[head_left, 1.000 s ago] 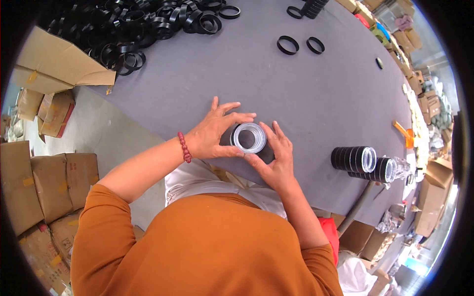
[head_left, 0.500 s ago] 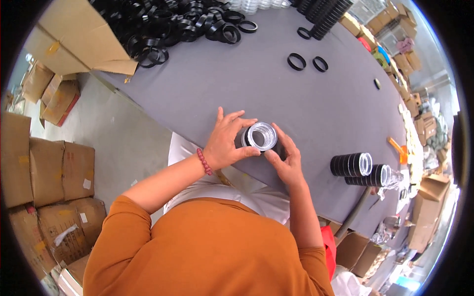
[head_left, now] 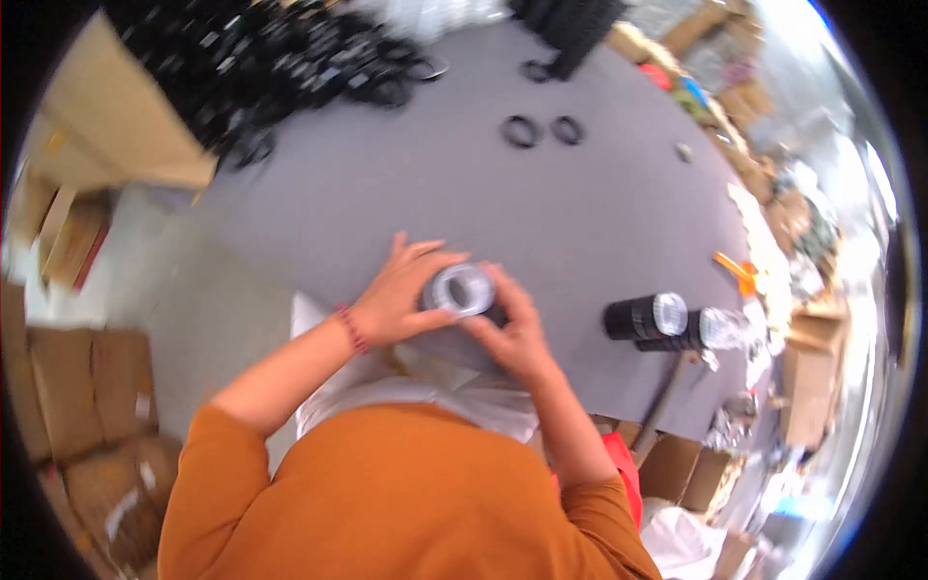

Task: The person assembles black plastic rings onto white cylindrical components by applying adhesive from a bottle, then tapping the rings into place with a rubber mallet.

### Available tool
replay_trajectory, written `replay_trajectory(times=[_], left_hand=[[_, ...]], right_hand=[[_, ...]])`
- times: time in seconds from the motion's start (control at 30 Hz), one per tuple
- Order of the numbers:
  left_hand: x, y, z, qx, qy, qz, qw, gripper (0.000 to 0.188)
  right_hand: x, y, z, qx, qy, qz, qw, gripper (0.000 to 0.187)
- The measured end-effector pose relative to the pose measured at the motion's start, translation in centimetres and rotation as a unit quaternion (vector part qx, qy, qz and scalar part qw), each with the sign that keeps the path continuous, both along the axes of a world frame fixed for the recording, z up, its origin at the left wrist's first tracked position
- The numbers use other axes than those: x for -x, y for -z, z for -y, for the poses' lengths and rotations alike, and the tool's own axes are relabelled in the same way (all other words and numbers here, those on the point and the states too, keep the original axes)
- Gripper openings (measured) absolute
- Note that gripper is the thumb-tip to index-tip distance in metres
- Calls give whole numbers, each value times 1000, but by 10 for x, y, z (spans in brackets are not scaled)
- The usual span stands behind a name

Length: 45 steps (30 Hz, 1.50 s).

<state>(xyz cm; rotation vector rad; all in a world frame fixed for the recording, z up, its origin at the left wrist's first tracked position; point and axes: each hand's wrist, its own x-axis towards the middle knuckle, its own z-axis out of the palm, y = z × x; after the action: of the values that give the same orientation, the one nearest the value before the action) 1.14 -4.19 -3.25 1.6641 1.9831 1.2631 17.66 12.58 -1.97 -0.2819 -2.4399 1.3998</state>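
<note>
Head view: a clear round piece is between the left hand and the right hand, close in front of the person's tummy.
Left hand: it curls round the left side, with one finger along the far edge and the thumb along the near edge. A red bead bracelet is on this wrist.
Right hand: it bends round the right side, with its thumb by the near edge.
Both hands: they look closed on the piece from two sides, and neither one is nearer. It is too blurry to tell how hard they press.
Round hole: it looks up at the camera, so the piece's middle line runs up and down. A small tilt is hard to tell.
Dark side: black shows below the clear rim. I cannot tell if the bottom touches the grey table.
Right of the hands: two black stacks with clear ends, a front one and a back one, sit close together.
Far side: a loose black ring is near another black ring.
Far left: a big black heap of rings.
</note>
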Motion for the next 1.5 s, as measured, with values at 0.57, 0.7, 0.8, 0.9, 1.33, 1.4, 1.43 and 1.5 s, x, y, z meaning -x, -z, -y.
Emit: replay_trajectory(times=[0.57, 0.7, 0.8, 0.9, 1.33, 1.4, 1.43, 1.5], left_hand=[[-6, -6, 1, 28, -95, -64, 993, 109], [-6, -12, 2, 36, -93, -74, 992, 107], [-6, -12, 8, 42, -96, -88, 991, 108], [-8, -14, 3, 53, -65, -73, 994, 106], [8, -17, -10, 54, -32, -57, 996, 103], [9, -14, -11, 60, -29, -52, 996, 103], [8, -14, -10, 64, -27, -49, 996, 103], [6, -15, -9, 78, -38, -50, 995, 103]], right_hand=[[-63, -100, -68, -394, 407, 19, 824, 71], [-96, -105, -111, -495, 446, 111, 737, 57], [-93, -96, -116, -464, 436, 159, 754, 54], [-98, -98, -114, -471, 427, 159, 755, 52], [135, -37, -118, -225, 231, 43, 946, 92], [182, -29, -145, -253, 242, 112, 930, 96], [201, -32, -151, -250, 232, 109, 934, 96], [232, -41, -157, -254, 251, 259, 897, 92]])
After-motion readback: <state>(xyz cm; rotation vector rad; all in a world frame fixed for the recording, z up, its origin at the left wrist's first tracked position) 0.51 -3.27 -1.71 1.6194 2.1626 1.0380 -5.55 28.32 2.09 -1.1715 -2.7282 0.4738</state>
